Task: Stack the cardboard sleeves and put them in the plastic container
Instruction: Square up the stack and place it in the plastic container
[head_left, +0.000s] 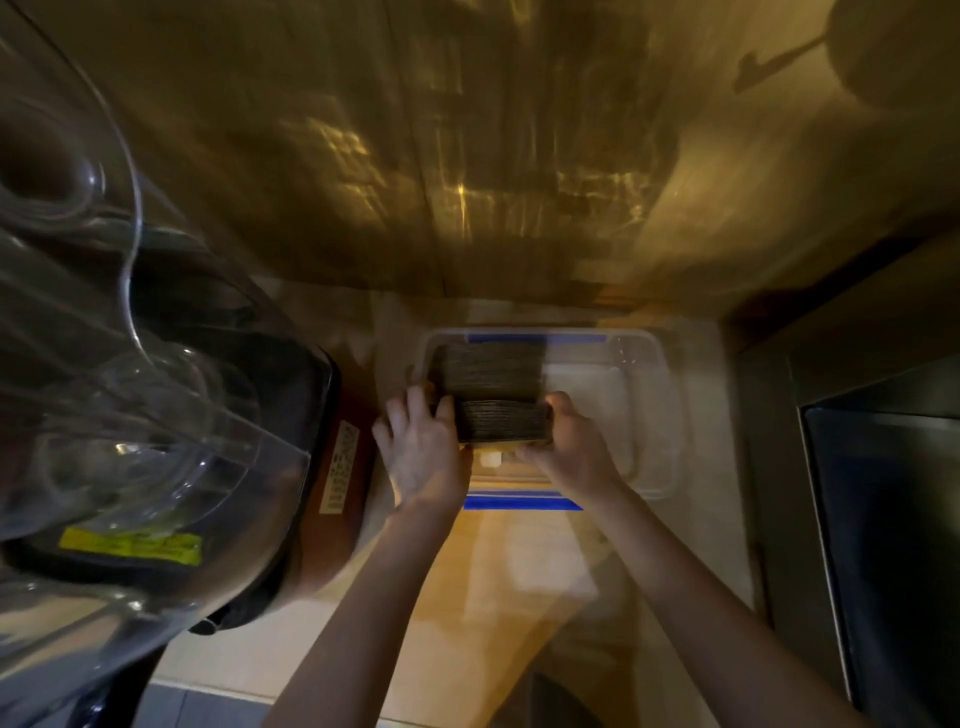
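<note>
A: Head view. Both hands press a stack of cardboard sleeves (503, 423) from its two ends, above the near-left part of the plastic container (657, 410). The left hand (423, 452) is clamped on the stack's left end, the right hand (574, 452) on its right end. Why a grip from both ends?

B: Probably to keep the loose sleeves squared as one block; a one-sided hold would likely let them fan out. The frame is blurred, so exact finger positions cannot be told.

A: Where does the held stack lie relative to the rest?

B: Just in front of a second stack of sleeves (488, 366), which already sits inside the container against its far-left corner. Whether the two stacks touch cannot be told. The right half of the container shows a bare floor.

A: Orientation?

B: The long axis of the held stack runs left to right, parallel to the container's near wall; the layered edges face up towards the camera. The stack behind it lies the same way, which suggests a deliberate row, front to back.

A: And the surroundings?

B: The container rests on the counter (519, 561), close to the back wall. Blue tape (522, 503) marks its near rim. To the left stands a clear appliance dome (104, 364) with a yellow label (130, 545), well apart from the hands.
</note>
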